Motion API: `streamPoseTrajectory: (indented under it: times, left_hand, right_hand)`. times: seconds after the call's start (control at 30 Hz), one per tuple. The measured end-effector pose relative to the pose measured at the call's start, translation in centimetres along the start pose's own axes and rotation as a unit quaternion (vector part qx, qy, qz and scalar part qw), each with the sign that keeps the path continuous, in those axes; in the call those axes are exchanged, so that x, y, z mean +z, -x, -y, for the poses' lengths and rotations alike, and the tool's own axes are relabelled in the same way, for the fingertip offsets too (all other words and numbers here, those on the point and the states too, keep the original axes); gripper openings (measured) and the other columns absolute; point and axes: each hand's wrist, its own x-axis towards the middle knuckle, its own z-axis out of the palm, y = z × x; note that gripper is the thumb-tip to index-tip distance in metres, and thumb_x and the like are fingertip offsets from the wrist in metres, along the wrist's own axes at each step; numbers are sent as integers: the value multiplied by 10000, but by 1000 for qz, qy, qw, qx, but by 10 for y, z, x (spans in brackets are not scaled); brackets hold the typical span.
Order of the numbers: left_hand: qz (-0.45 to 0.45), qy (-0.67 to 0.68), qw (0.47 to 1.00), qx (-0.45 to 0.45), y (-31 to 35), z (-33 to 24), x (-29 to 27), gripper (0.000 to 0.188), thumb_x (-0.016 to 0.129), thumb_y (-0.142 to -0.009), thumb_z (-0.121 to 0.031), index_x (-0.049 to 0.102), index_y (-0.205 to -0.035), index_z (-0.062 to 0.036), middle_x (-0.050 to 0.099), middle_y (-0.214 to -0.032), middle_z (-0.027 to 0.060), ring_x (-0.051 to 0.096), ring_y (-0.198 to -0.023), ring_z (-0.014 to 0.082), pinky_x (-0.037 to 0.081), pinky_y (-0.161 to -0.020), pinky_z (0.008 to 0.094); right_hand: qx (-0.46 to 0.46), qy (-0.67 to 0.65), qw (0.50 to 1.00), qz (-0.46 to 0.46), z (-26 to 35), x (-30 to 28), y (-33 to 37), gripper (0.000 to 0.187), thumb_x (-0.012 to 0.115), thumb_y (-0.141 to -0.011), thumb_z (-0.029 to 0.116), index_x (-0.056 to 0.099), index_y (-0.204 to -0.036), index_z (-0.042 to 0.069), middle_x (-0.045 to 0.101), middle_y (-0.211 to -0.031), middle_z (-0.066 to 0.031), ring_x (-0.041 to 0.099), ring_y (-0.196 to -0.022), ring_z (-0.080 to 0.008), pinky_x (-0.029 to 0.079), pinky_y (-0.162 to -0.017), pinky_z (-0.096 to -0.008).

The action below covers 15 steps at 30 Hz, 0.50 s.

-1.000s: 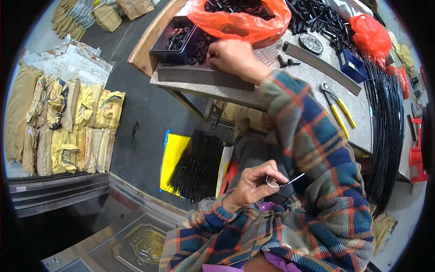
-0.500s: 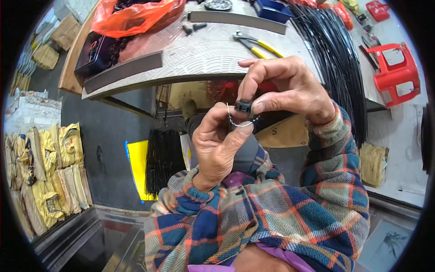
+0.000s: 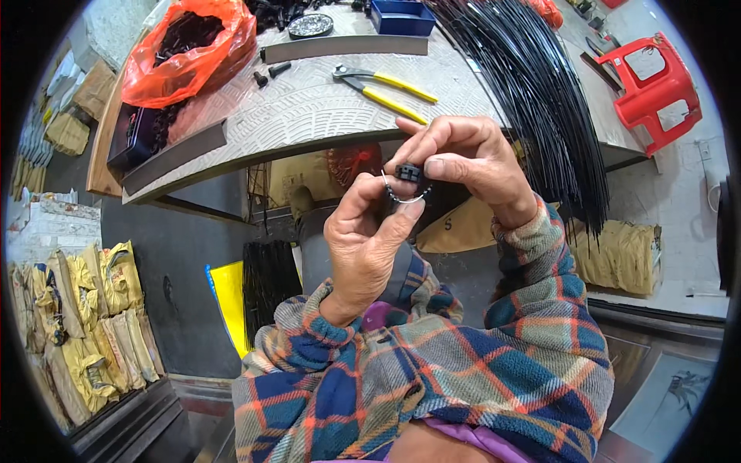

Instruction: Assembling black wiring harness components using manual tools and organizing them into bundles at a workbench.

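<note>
In front of my body, above my lap, both hands meet at a small black blocky plastic piece [image 3: 408, 172] with square openings. My right hand [image 3: 482, 166] pinches that piece at its right side between thumb and fingers. My left hand [image 3: 359, 251], thumb and forefinger brought together, grips a thin curved loop [image 3: 392, 194], partly whitish and partly dark with small beads or bumps. The loop hangs just under the black piece. Whether the two are joined, I cannot tell. Fingers hide part of both.
On the table [image 3: 285, 116] ahead lie yellow-handled pincers [image 3: 395, 106], two black bolts [image 3: 279, 69], a metal strip [image 3: 347, 49], a round tin [image 3: 311, 26] and a blue tray [image 3: 403, 23]. An orange bag [image 3: 147, 81] stands left, long black rods [image 3: 540, 85] right, beside a red stool [image 3: 656, 112].
My view has shifted, so the table and its things appear further left. The black piece has turned to show its square openings. Both hands keep their pinches.
</note>
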Motion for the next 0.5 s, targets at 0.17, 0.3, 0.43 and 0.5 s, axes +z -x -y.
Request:
streamPoseTrajectory:
  times: [0.17, 0.3, 0.43, 0.5]
  left_hand:
    - [3, -8, 1000, -6, -4, 6, 5, 146, 600, -782, 51, 561, -918, 16, 485, -830, -15, 450, -756, 35, 373, -692, 171]
    - [4, -12, 1000, -9, -6, 7, 4, 146, 601, -778, 55, 562, -913, 15, 485, -830, -17, 455, -767, 36, 376, -702, 173]
    - [2, 15, 1000, -11, -8, 14, 0, 164, 584, -790, 46, 547, -948, 21, 482, -859, -9, 467, -805, 44, 380, -732, 179]
    - [4, 29, 999, -19, -9, 15, -4, 179, 576, -797, 40, 537, -971, 25, 482, -872, -5, 471, -821, 50, 381, -751, 185]
  right_hand:
    - [-33, 8, 999, 29, -5, -15, 4, 129, 663, -768, 99, 649, -866, 17, 648, -866, -66, 605, -798, -106, 450, -851, -281]
    - [-31, 17, 999, 18, 4, -10, 3, 134, 666, -720, 97, 609, -814, 21, 640, -837, -100, 604, -858, -200, 209, -1049, -453]
    - [-122, 261, 957, 33, 11, -6, 5, 324, 743, -621, 130, 592, -886, 22, 636, -862, -75, 605, -863, -206, 127, -1059, -487]
    - [-159, 369, 916, 0, 11, 1, 8, 282, 732, -622, 96, 581, -856, 49, 637, -845, -64, 610, -839, -194, 123, -1051, -502]
